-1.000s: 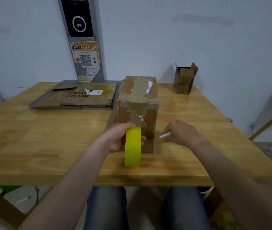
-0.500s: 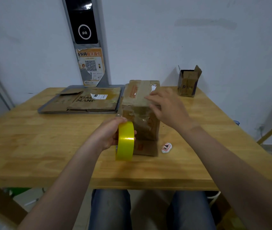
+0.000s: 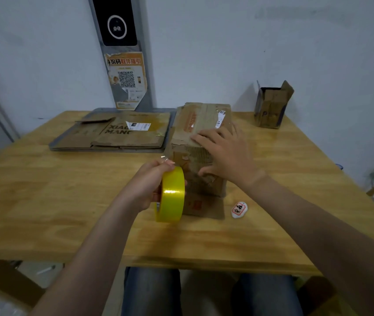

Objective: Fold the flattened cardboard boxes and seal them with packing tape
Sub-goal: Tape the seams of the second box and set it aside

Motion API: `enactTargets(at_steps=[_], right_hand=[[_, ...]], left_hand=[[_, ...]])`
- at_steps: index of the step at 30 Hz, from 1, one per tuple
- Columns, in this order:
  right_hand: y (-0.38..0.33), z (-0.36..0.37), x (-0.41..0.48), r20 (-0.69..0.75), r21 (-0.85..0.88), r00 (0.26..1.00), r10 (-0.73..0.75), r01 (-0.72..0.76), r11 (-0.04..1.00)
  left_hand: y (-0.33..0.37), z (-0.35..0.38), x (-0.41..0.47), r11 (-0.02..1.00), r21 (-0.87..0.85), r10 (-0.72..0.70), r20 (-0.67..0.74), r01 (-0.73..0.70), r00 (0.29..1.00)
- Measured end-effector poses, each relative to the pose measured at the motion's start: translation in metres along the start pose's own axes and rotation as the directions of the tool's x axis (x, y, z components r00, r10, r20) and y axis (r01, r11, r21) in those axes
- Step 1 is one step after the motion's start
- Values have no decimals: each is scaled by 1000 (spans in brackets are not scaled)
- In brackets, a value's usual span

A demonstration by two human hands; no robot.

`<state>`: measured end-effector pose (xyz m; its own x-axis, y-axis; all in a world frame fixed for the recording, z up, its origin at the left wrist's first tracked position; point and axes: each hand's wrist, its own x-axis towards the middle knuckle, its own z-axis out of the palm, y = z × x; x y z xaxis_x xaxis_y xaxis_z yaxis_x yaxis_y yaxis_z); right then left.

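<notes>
A folded brown cardboard box (image 3: 195, 124) stands in the middle of the wooden table (image 3: 44, 201), with old tape and a torn label on its top. My right hand (image 3: 224, 153) lies over its near top edge, fingers spread on the top and thumb down the front face. My left hand (image 3: 149, 183) grips a yellow roll of packing tape (image 3: 171, 195), held upright just in front of the box's lower left corner. A flat cardboard piece (image 3: 204, 207) lies under the box.
A stack of flattened cardboard boxes (image 3: 122, 133) lies on a grey tray (image 3: 55, 148) at the back left. A small open box (image 3: 271, 106) stands at the back right by the wall. A small white cutter with red and black marks (image 3: 239, 209) lies right of the box.
My right hand set the white cutter down on the table and moved up onto the box top. My left hand lifted the tape roll a little toward the box.
</notes>
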<state>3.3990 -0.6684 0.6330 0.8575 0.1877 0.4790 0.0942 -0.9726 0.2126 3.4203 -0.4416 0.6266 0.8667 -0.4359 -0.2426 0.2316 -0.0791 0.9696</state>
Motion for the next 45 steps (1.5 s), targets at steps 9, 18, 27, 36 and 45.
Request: enactTargets(at_steps=[9,18,27,36,45], right_hand=[[-2,6,6,-175,123,984,41,-20,992],[-11,15,8,-137,-113,990,-26,10,994],[-24,-25,-22,-384,299,915,126,-5,954],[-74,-44,-60,467,880,869,163,-474,4],[-93,-45,-63,463,885,846,263,-456,-91]], left_hand=[[-2,-7,4,1000,-9,-21,13,21,1000],[-1,-11,2,1000,-7,-17,12,17,1000],[4,-4,-17,1000,24,8,110,-11,994],[24,17,-47,987,66,143,6,-143,990],[31,41,-60,766,529,504,-143,-365,852]])
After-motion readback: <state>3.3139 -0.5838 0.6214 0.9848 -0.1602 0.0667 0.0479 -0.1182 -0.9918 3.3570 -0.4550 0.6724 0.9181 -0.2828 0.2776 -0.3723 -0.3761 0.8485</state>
